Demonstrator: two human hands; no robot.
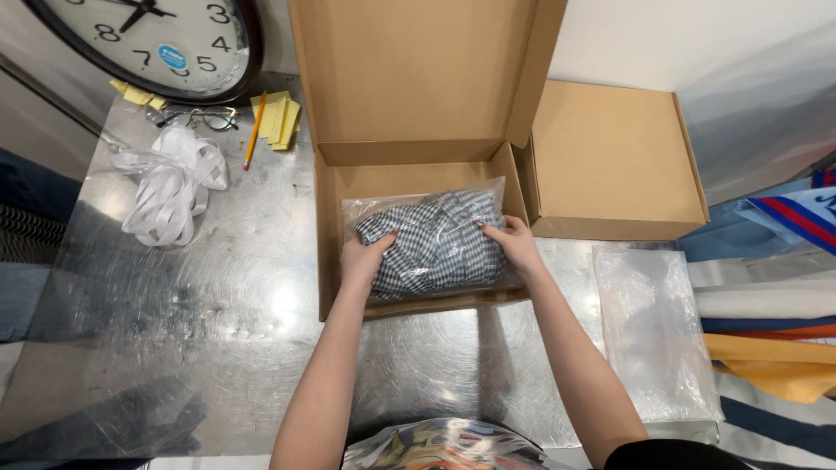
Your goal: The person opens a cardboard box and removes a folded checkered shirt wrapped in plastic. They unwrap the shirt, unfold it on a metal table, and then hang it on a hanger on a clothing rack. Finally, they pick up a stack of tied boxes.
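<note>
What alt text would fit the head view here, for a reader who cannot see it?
Two bare hands, left hand and right hand, press a bagged checked garment into an open cardboard box on a metal table. A closed box and clear bags lie to the right; white ribbon, a pencil, glasses and a wall clock to the left.

I'm looking at a packing station, likely a clothing shop's back room. Cardboard mailer boxes (610, 161) crowd the steel table's (174, 331) far edge; folded garments (766, 335) are stacked past its right edge.

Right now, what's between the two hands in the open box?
Head view: only the bagged checked garment; left hand and right hand press its two ends inside the open box.
</note>
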